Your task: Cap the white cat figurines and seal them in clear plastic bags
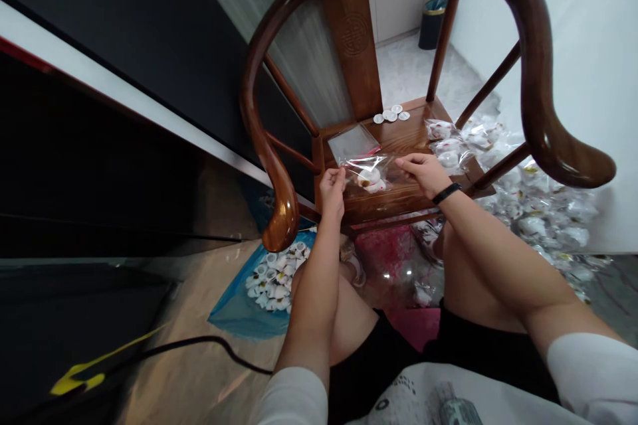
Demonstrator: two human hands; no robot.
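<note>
Pale floor (413, 73) runs back to a dark bin (431, 23) in the corner, and a dark wooden armchair (535, 33) stands in front of the seated person, its seat (399, 202) serving as a low bench. On the seat lies a clear bag (366, 172) holding something white, with a flat plastic sleeve (353, 145) just behind it and a few white discs (389, 115) nearer the backrest.

The left hand (331, 192) has fingertips and thumb drawn together, pinching the bag's left edge. The right hand (421, 172) lies at the bag's right edge, its fingers (403, 161) against the plastic, though whether they are clamped on it I cannot tell. A black band (446, 193) circles that wrist.

For now both hands are working on this one bag, at its edges, and the way it lies calls for both to stay on it.

Filled bags (538, 206) spill across the floor to the right and up onto the seat's corner (a big heap of them). To the left, white cups (274, 279) sit on a blue sheet (239, 312).
</note>
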